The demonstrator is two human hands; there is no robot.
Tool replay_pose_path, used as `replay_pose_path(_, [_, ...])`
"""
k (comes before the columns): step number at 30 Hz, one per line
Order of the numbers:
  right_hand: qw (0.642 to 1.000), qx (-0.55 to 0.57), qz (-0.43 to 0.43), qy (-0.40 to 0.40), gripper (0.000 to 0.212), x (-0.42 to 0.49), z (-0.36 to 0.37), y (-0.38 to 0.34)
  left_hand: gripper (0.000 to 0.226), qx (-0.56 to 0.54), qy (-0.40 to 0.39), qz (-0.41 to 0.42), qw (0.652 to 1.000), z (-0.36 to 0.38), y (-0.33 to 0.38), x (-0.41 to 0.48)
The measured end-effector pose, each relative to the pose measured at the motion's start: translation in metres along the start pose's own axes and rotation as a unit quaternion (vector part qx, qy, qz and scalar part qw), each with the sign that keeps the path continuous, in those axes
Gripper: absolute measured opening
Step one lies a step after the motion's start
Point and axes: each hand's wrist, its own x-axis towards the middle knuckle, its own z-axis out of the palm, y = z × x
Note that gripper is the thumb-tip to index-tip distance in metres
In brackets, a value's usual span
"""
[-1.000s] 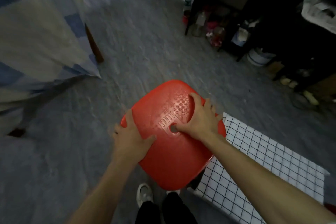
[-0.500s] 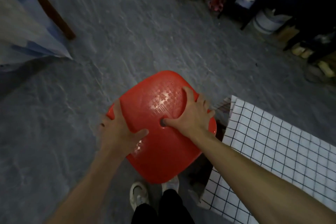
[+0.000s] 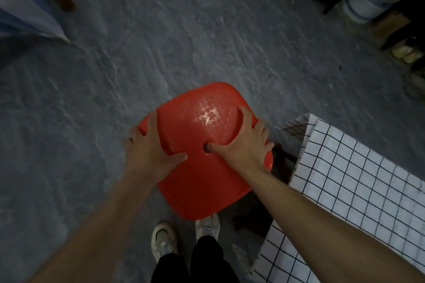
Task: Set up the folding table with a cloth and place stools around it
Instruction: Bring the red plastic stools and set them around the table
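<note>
A red plastic stool [image 3: 197,186], close beside a gridded white cloth [image 3: 345,179]
The stool's square seat, embossed with flowers, faced up; the draped cloth's corner hung just to its right.

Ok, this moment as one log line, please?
left hand grips stool edge | right hand grips stool, thumb in hole | cloth at right

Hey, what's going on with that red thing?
A person is gripping a red stool by its seat with both hands: the left hand on the left edge, the right hand with its thumb in the centre hole. The stool is right beside the cloth-covered table, draped in white checks. Whether its legs touch the grey floor is hidden.
</note>
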Motion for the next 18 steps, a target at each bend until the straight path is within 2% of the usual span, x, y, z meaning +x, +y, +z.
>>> replay_pose_path(9, [0.999,-0.015,0.015,-0.042,0.127,0.029,0.016,0.001,0.130,0.027,-0.043,0.016,0.999,0.011,0.001,0.032])
replay_pose_path(13, [0.989,-0.077,-0.030,-0.120,0.148,0.024,0.010,0.009,0.130,0.180,-0.015,0.132,0.975,0.013,0.014,0.018])
replay_pose_path(15, [0.980,-0.131,-0.066,-0.138,0.152,0.019,0.010,0.012,0.139,0.227,-0.048,0.139,0.963,0.012,0.022,0.014])
replay_pose_path(18, [0.977,-0.146,-0.068,-0.139,0.153,0.020,0.011,0.008,0.139,0.256,-0.071,0.121,0.956,0.010,0.031,0.014])
